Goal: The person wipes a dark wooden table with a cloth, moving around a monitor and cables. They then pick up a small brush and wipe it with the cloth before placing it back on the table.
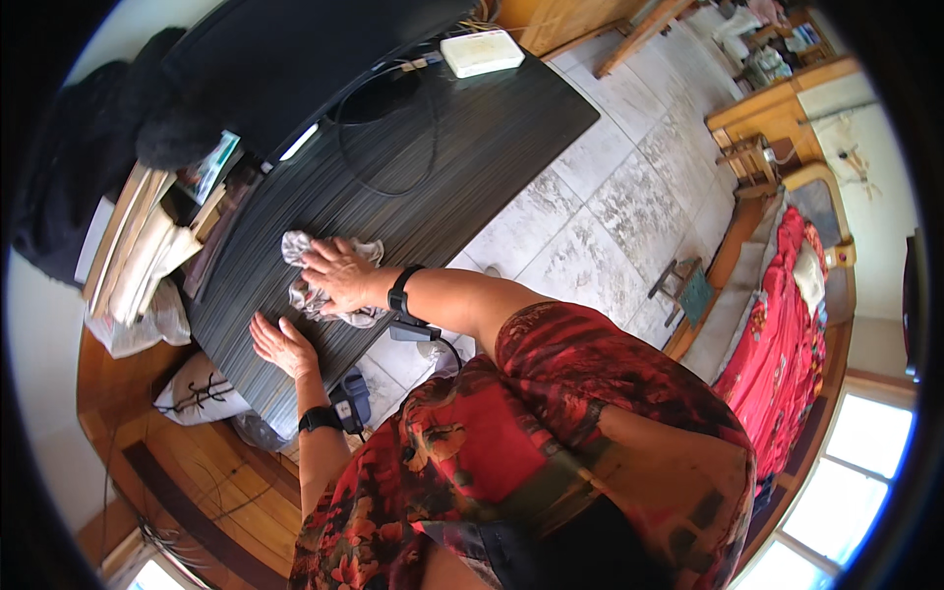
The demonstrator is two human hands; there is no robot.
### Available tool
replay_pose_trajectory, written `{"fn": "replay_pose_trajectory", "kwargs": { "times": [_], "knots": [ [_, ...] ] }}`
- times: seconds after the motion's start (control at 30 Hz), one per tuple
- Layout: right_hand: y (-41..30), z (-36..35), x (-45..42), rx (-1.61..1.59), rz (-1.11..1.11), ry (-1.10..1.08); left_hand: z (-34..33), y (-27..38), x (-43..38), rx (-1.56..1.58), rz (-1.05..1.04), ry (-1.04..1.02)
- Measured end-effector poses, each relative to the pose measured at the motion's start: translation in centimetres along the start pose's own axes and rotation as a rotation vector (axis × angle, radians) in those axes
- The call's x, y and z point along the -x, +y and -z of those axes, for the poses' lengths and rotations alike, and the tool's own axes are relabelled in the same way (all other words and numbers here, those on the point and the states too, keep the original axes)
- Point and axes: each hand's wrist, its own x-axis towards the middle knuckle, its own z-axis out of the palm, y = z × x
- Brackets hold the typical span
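My right hand (341, 274) lies palm down on a crumpled, patterned cloth (366, 251), pressing it against the dark wood-grain tabletop (472, 173). Parts of the cloth bulge out on both sides of the fingers. Nearer the table's left end, my left hand (285, 348) rests over the surface with its fingers apart and nothing in it. Both wrists wear black straps with small devices attached. A black cable (387, 193) loops across the tabletop beyond the cloth, by the stand of a large black screen (295, 66).
Stacked books and papers (147, 251) stand at the table's left end, above a plastic bag (144, 324). A white box (481, 53) sits at the far end. On the tiled floor (560, 243) is a small folding stool (686, 291), beside a bed with red bedding (767, 346).
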Motion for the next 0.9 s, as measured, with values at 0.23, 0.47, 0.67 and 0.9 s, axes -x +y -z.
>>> {"fn": "replay_pose_trajectory", "kwargs": {
  "times": [0.23,0.47,0.67,0.9],
  "knots": [
    [4.2,-3.2,5.5,-0.013,0.194,0.388,-0.3,-0.7,-0.1,-0.092,0.015,-0.025],
    [13.6,-1.9,14.3,0.057,0.086,0.455,-0.3,-1.5,-0.3,-0.135,-0.045,-0.012],
    [26.9,1.8,21.4,0.177,-0.234,0.359,-0.7,-2.0,-0.3,-0.126,-0.023,-0.015],
    [34.9,6.3,20.0,0.117,-0.744,0.650,-0.7,-1.6,-0.5,-0.234,-0.068,-0.031]
  ]
}}
